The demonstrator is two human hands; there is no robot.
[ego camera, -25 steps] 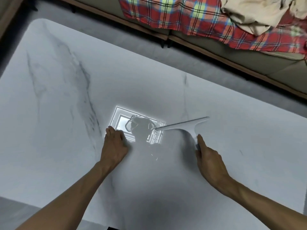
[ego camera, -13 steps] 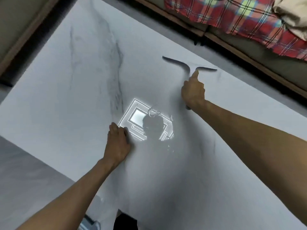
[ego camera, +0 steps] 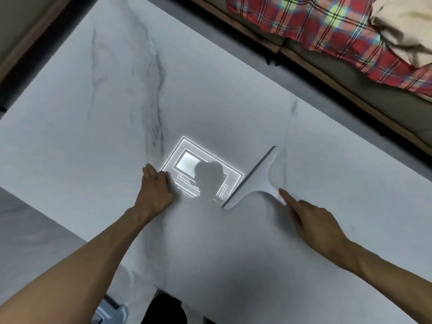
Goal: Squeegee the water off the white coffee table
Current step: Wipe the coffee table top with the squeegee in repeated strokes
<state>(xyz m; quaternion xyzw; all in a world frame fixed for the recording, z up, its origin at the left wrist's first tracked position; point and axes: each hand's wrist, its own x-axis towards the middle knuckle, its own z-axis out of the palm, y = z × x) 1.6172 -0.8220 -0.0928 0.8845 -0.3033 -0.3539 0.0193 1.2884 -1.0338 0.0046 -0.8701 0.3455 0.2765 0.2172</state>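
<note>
Across most of the view stretches the white marble tabletop (ego camera: 233,94), a ceiling light mirrored at its middle. On it lies the squeegee (ego camera: 253,181), its blade running diagonally from near-left to far-right, just right of that glare. The right hand (ego camera: 313,220) grips its handle, forefinger extended along it; the left hand (ego camera: 155,190) presses flat and empty beside the reflection.

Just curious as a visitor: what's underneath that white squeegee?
Under the squeegee lies the white marble coffee table, its blade edge down beside a bright lamp reflection. The right hand covers the handle's end; any water under the blade is hidden.
</note>
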